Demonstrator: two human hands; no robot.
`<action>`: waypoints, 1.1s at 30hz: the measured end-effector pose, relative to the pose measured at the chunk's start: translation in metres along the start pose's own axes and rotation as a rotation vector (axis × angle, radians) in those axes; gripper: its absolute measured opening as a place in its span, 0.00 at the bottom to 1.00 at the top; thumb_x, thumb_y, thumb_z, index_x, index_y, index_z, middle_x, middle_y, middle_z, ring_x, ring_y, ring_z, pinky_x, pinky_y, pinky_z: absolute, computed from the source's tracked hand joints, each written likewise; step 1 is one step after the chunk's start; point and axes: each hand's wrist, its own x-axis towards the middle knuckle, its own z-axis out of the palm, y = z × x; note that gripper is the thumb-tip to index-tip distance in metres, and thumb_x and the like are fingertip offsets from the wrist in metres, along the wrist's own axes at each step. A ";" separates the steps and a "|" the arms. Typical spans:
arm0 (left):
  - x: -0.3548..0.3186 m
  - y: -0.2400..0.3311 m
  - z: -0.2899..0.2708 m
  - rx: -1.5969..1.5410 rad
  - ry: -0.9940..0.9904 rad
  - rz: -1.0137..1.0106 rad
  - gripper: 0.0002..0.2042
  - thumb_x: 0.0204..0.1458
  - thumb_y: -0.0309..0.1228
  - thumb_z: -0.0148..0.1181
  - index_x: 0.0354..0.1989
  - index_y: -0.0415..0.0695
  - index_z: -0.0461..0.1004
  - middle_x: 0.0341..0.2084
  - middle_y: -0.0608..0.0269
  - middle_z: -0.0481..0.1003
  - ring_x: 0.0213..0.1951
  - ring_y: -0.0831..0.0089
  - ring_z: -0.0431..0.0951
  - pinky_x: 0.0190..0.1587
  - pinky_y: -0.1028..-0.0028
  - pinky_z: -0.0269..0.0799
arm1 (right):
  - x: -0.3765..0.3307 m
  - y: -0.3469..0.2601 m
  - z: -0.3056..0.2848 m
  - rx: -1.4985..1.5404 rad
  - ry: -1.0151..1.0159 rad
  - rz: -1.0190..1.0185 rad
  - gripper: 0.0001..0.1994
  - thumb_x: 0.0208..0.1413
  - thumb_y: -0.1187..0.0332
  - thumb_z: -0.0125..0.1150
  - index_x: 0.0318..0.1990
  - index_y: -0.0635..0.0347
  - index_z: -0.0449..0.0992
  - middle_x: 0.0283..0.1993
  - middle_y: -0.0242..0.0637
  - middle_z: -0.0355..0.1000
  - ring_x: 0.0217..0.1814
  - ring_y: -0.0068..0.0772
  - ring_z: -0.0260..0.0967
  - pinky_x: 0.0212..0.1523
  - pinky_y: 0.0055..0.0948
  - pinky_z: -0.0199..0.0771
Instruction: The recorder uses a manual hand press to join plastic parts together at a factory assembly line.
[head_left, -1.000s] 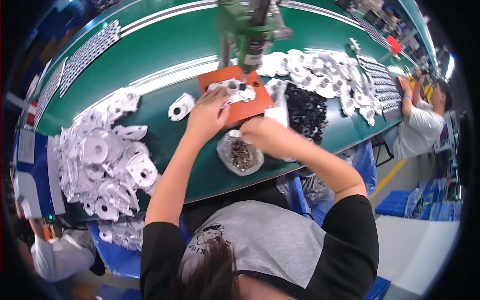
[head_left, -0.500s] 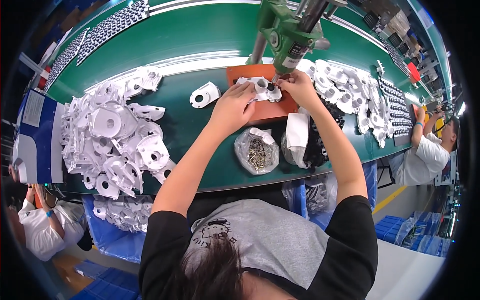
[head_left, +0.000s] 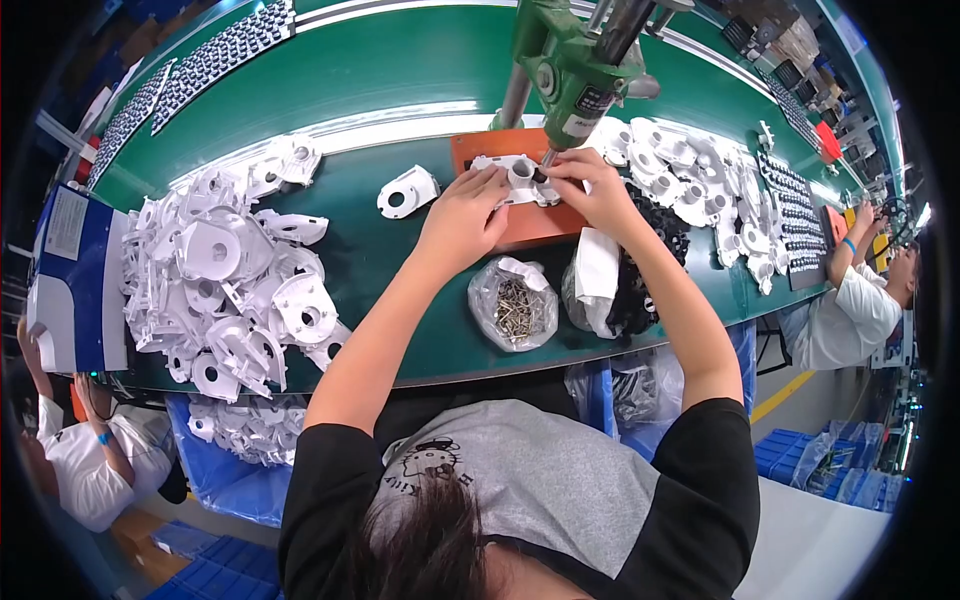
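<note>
A white plastic housing [head_left: 519, 177] with a raised round collar lies on an orange base plate [head_left: 540, 230], below the tip of a green bench press [head_left: 575, 75]. My left hand [head_left: 466, 212] holds the housing's left end, fingers over its top and thumb at the near edge. At the right end, my right hand [head_left: 592, 190] is closed in a pinch beside the press tip and a small black piece [head_left: 541, 174] on the housing. Whatever sits between those fingertips is hidden. Another white housing [head_left: 407, 192] lies apart on the green bench, left of the plate.
White housings [head_left: 215, 250] are heaped at left, and more white parts [head_left: 690, 170] lie at right. Nearer me are a clear bag of screws [head_left: 514, 306], a white packet [head_left: 596, 275] and black parts [head_left: 640, 290]. Co-workers sit at both sides.
My right hand has shifted slightly left and nearer the housing, its fingers bending in more. My left hand and the housing stay almost where they were. The co-workers' arms have moved.
</note>
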 end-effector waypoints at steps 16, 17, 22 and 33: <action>0.000 0.013 -0.004 0.134 -0.122 0.010 0.25 0.43 0.42 0.62 0.44 0.35 0.69 0.52 0.46 0.66 0.56 0.51 0.64 0.59 0.60 0.59 | -0.011 -0.014 0.002 -0.283 -0.093 0.019 0.22 0.41 0.78 0.49 0.48 0.58 0.74 0.53 0.43 0.67 0.59 0.49 0.57 0.59 0.42 0.57; 0.000 0.014 -0.003 0.149 -0.130 0.015 0.27 0.41 0.43 0.64 0.45 0.35 0.69 0.52 0.45 0.66 0.56 0.51 0.64 0.59 0.60 0.59 | -0.011 -0.018 0.001 -0.288 -0.117 0.003 0.22 0.41 0.78 0.49 0.48 0.58 0.74 0.54 0.44 0.66 0.59 0.49 0.57 0.59 0.41 0.57; -0.005 0.008 0.000 0.188 -0.081 0.131 0.31 0.33 0.43 0.67 0.43 0.33 0.68 0.47 0.45 0.68 0.54 0.52 0.65 0.60 0.58 0.56 | 0.016 -0.004 -0.033 0.127 -0.268 0.435 0.17 0.47 0.74 0.49 0.47 0.63 0.73 0.47 0.43 0.70 0.50 0.35 0.66 0.54 0.33 0.63; -0.004 0.007 0.005 0.213 -0.097 0.094 0.30 0.33 0.43 0.68 0.44 0.37 0.69 0.50 0.47 0.67 0.55 0.54 0.65 0.60 0.58 0.58 | 0.160 0.270 -0.288 0.328 0.284 0.131 0.07 0.48 0.70 0.47 0.30 0.62 0.71 0.30 0.36 0.70 0.33 0.35 0.69 0.49 0.38 0.62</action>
